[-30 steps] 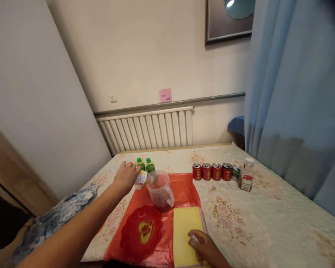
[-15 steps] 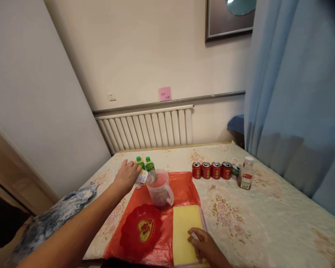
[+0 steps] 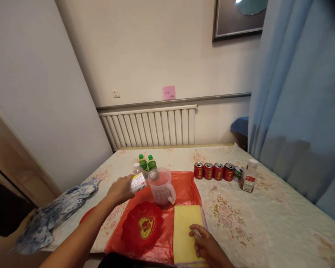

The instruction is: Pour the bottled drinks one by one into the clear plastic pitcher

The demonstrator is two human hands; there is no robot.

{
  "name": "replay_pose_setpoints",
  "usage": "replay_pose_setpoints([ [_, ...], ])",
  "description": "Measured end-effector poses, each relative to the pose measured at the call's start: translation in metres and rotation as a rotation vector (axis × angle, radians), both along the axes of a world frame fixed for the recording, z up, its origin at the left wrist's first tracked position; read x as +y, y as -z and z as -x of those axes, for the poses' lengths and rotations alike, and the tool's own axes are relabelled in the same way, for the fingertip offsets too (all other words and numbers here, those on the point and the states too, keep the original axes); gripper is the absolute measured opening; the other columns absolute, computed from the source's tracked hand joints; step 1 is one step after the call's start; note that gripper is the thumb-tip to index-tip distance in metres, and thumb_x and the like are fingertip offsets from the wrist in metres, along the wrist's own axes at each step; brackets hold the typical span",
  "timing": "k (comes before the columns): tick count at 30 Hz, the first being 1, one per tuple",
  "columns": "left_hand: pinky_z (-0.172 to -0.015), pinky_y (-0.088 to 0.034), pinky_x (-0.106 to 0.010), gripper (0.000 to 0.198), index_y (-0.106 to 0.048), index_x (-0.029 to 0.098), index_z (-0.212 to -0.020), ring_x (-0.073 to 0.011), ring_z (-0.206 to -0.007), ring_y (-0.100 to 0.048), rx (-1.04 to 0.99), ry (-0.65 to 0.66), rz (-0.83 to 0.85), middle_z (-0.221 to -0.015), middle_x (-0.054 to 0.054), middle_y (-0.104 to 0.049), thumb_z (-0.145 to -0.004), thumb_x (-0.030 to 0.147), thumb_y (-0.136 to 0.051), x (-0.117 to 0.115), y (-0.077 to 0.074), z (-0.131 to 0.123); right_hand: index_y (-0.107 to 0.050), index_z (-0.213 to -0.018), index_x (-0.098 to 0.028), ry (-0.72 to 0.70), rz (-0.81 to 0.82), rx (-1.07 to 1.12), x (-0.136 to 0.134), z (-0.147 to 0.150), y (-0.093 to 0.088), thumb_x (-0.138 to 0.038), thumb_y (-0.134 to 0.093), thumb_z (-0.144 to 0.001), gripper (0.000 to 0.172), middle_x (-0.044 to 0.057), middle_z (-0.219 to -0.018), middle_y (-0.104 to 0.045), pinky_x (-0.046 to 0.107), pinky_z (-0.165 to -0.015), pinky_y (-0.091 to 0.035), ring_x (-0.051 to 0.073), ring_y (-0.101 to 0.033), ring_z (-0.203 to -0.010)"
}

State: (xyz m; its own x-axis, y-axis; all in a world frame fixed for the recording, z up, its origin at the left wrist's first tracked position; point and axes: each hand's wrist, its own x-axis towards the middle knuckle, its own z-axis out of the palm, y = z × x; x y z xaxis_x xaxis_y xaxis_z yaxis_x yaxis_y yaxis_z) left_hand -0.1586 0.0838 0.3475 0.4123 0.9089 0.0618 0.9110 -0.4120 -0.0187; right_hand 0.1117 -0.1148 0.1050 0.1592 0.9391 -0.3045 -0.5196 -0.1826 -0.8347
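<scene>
The left hand (image 3: 120, 189) grips a labelled bottle (image 3: 139, 182), apparently tilted so its neck meets the jug (image 3: 161, 191) at that hand's right. Well apart, the right hand (image 3: 206, 242) pinches a small white object (image 3: 196, 232) over the yellow cloth (image 3: 184, 227).

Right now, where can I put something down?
Bare tablecloth lies right of the right grip, in front of the red cans; another patch is behind the red sheet, between green-capped bottles and cans. It's crowded around the jug and left grip.
</scene>
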Motion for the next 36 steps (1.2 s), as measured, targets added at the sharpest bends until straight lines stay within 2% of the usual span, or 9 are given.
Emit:
replay_pose_setpoints([
  [4, -0.067, -0.052, -0.027, 0.057, -0.051, 0.02, -0.126, -0.0223, -0.083, -0.07, -0.262, -0.052, 0.199, -0.095, -0.002, -0.074, -0.071, 0.025, -0.064, -0.014, 0.032, 0.012, -0.057, -0.087, -0.022, 0.011, 0.005, 0.163, -0.001, 0.007, -0.016, -0.043, -0.087, -0.056, 0.048, -0.005, -0.079, -0.059, 0.019, -0.048, -0.034, 0.003, -0.049, -0.049],
  [8, -0.076, -0.055, -0.032, 0.068, -0.052, 0.017, -0.128, -0.0268, -0.094, -0.068, -0.783, -0.081, 0.436, -0.105, -0.004, -0.073, -0.062, 0.027, -0.067, -0.045, 0.068, 0.013, -0.063, -0.102, -0.022, -0.045, -0.053, 0.19, 0.005, 0.01, -0.035, -0.036, -0.084, -0.063, 0.046, -0.001, -0.092, -0.063, 0.023, -0.055, -0.042, 0.008, -0.059, -0.06],
  [13, -0.088, -0.051, -0.034, 0.074, -0.055, 0.019, -0.127, -0.03, -0.108, -0.061, -1.026, 0.043, 0.681, -0.116, -0.006, -0.07, -0.055, 0.029, -0.071, -0.095, 0.111, -0.002, -0.067, -0.113, -0.022, -0.148, -0.225, -0.113, 0.021, 0.005, -0.081, -0.044, -0.08, -0.07, 0.05, 0.006, -0.109, -0.066, 0.035, -0.077, -0.052, 0.02, -0.068, -0.084],
  [16, -0.08, -0.051, -0.033, 0.077, -0.055, 0.02, -0.127, -0.0277, -0.097, -0.062, -1.054, 0.03, 0.802, -0.106, -0.003, -0.071, -0.051, 0.022, -0.069, -0.118, 0.13, -0.013, -0.068, -0.116, -0.023, -0.195, -0.32, -0.328, 0.033, 0.004, -0.111, -0.045, -0.079, -0.071, 0.052, 0.008, -0.115, -0.07, 0.041, -0.095, -0.048, 0.026, -0.064, -0.108],
  [18, -0.082, -0.05, -0.033, 0.077, -0.055, 0.021, -0.127, -0.027, -0.098, -0.061, -1.068, 0.07, 0.841, -0.107, -0.003, -0.069, -0.051, 0.019, -0.069, -0.128, 0.139, -0.018, -0.069, -0.117, -0.023, -0.252, -0.373, -0.398, 0.04, 0.005, -0.124, -0.045, -0.078, -0.071, 0.052, 0.007, -0.122, -0.069, 0.043, -0.104, -0.042, 0.028, -0.06, -0.117],
  [22, -0.087, -0.049, -0.034, 0.076, -0.056, 0.021, -0.126, -0.0267, -0.1, -0.06, -1.023, 0.103, 0.83, -0.108, -0.002, -0.068, -0.052, 0.014, -0.07, -0.137, 0.145, -0.022, -0.071, -0.115, -0.022, -0.365, -0.401, -0.49, 0.046, 0.006, -0.135, -0.045, -0.078, -0.07, 0.05, 0.007, -0.12, -0.071, 0.041, -0.101, -0.043, 0.027, -0.063, -0.111],
  [28, -0.087, -0.049, -0.031, 0.072, -0.057, 0.021, -0.123, -0.025, -0.102, -0.059, -0.986, 0.129, 0.761, -0.111, -0.002, -0.067, -0.053, 0.009, -0.068, -0.142, 0.139, -0.021, -0.073, -0.112, -0.023, -0.488, -0.418, -0.543, 0.041, 0.005, -0.14, -0.041, -0.079, -0.072, 0.044, 0.002, -0.102, -0.074, 0.033, -0.087, -0.046, 0.021, -0.065, -0.092],
  [31, -0.092, -0.047, -0.032, 0.071, -0.057, 0.022, -0.123, -0.0252, -0.106, -0.058, -1.017, 0.155, 0.742, -0.114, -0.002, -0.067, -0.054, 0.008, -0.07, -0.147, 0.137, -0.023, -0.075, -0.108, -0.024, -0.493, -0.409, -0.568, 0.035, 0.014, -0.139, -0.037, -0.08, -0.071, 0.039, 0.001, -0.096, -0.074, 0.031, -0.082, -0.046, 0.02, -0.065, -0.087],
  [36, -0.096, -0.045, -0.033, 0.068, -0.056, 0.022, -0.124, -0.0244, -0.11, -0.059, -1.149, 0.212, 0.829, -0.119, -0.002, -0.066, -0.059, 0.013, -0.073, -0.153, 0.141, -0.028, -0.076, -0.107, -0.022, -0.429, -0.365, -0.645, 0.031, 0.031, -0.141, -0.034, -0.077, -0.071, 0.038, 0.003, -0.096, -0.075, 0.033, -0.08, -0.048, 0.023, -0.066, -0.087],
])
